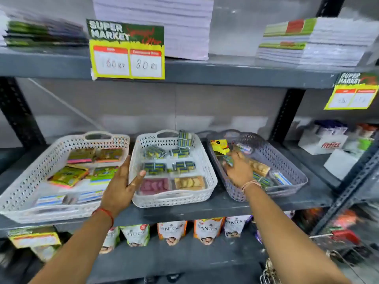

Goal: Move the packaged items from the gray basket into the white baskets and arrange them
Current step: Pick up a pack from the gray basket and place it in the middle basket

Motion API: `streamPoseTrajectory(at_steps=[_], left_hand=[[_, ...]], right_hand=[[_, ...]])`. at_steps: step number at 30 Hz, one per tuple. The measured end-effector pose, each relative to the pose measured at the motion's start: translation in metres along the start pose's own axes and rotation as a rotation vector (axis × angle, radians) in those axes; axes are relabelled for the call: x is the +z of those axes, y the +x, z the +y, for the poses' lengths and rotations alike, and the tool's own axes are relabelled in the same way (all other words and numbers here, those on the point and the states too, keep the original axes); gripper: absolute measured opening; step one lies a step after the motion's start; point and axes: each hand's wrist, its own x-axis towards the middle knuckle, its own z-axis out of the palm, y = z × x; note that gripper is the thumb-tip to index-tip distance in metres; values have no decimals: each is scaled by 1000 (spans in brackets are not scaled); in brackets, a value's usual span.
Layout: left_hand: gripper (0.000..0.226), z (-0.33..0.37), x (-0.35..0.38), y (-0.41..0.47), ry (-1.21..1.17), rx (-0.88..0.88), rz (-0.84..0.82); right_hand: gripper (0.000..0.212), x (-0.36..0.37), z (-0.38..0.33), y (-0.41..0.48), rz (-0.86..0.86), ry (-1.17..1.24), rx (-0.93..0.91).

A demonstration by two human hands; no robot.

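Gray basket items lie under the right hand.

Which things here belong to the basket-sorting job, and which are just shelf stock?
Job: gray basket with packets; middle white basket; left white basket; right hand reaching into the gray one; left hand on the middle basket's rim.

Lying about: price tags; paper stacks; pouches on the shelf below.

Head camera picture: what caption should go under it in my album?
Right hand reaches into the gray basket while left hand steadies the middle white basket.
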Motion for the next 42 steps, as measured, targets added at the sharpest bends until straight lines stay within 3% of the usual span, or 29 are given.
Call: streamPoseTrajectory(at_steps=[4,7,14,16,19,22,24,26,32,38,42], left_hand=[[89,-7,9,2,209,-90,-76],[95,-11,14,1,323,-80,-67],[101,-11,17,0,496,-71,-57],[109,-10,16,0,495,-73,-65],[99,-7,12,1,486,-94,-20],[105,-3,6,-1,568,-78,57],[115,-4,2,-5,599,-67,57],[119,-7,2,-8,628,-80,20],[116,-13,5,-10,665,-121,-9],[113,-14,5,-10,678,-91,-19],[112,-12,7,-9,640,-114,12]], right_hand=[[40,-7,30,13,-390,-344,120],[39,-3,40,15,-521,-405,109],[34,6,43,21,-343,-283,78],[40,3,36,25,-255,-255,63],[47,-6,12,33,-57,-163,36],[49,-12,-25,42,77,-80,-87],[49,-8,-55,44,-18,132,-210],[51,5,-84,38,-216,314,-315],[61,80,-131,18,-660,281,-470],[62,113,-137,11,-742,140,-522],[86,99,-129,11,-699,153,-535]])
